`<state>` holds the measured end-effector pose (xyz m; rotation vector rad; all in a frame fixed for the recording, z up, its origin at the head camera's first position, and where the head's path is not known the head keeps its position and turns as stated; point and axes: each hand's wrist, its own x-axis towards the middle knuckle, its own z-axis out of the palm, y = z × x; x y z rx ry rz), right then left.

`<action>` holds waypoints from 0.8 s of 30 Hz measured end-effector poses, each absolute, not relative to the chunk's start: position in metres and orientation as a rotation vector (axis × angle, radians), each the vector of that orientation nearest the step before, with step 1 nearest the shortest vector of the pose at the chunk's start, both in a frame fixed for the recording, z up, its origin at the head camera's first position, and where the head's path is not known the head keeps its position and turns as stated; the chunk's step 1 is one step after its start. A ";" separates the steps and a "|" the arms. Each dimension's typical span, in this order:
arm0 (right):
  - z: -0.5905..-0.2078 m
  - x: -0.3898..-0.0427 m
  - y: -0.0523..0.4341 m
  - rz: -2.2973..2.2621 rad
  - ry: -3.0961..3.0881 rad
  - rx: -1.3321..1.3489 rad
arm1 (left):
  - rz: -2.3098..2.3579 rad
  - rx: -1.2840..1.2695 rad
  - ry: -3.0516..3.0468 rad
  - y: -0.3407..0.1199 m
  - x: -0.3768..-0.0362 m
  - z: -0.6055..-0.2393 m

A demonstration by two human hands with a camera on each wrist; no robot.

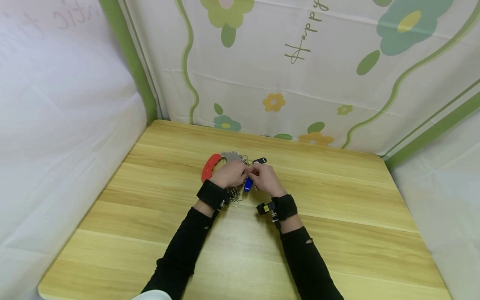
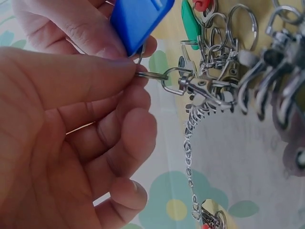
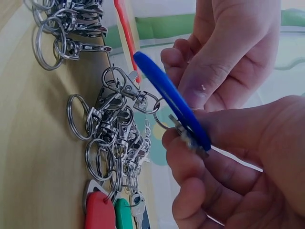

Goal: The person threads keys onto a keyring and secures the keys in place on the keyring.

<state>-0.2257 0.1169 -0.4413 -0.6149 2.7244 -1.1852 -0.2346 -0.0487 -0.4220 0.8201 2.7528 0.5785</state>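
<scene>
1. The wooden table (image 1: 337, 216) carries everything; your two hands meet near its middle, towards the far edge, in front of the flowered cloth backdrop (image 1: 300, 75).
2. A red curved handle (image 1: 210, 166) lies just left of your hands, with a black tag (image 1: 260, 160) just beyond them.
3. Your left hand (image 1: 230, 174) pinches a small split ring (image 2: 145, 75) between thumb and forefinger; the other fingers curl loosely beneath.
4. Your right hand (image 1: 264, 178) grips the blue key tag (image 3: 171, 102) between thumb and curled fingers, right beside the left fingertips.
5. The bunch of steel lobster clasps and key rings (image 3: 112, 124) hangs from that ring and trails onto the table; red and green tags (image 3: 112, 212) lie at its far end.
6. Judgement: the tag looks like light, stiff plastic, so hold it by its flat faces. The ring is springy, thin and likely slippery; nip it close to the split. The clasp bunch is loose and likely to swing and tangle, so let the table carry its weight.
</scene>
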 end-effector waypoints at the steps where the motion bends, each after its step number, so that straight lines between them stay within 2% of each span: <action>1: -0.441 -0.226 0.117 -1.186 2.723 -0.618 | 0.579 0.812 2.751 -0.049 -0.234 -0.422; 24: -0.439 -0.223 0.123 -1.201 2.559 -0.576 | 0.581 0.831 2.701 -0.050 -0.228 -0.418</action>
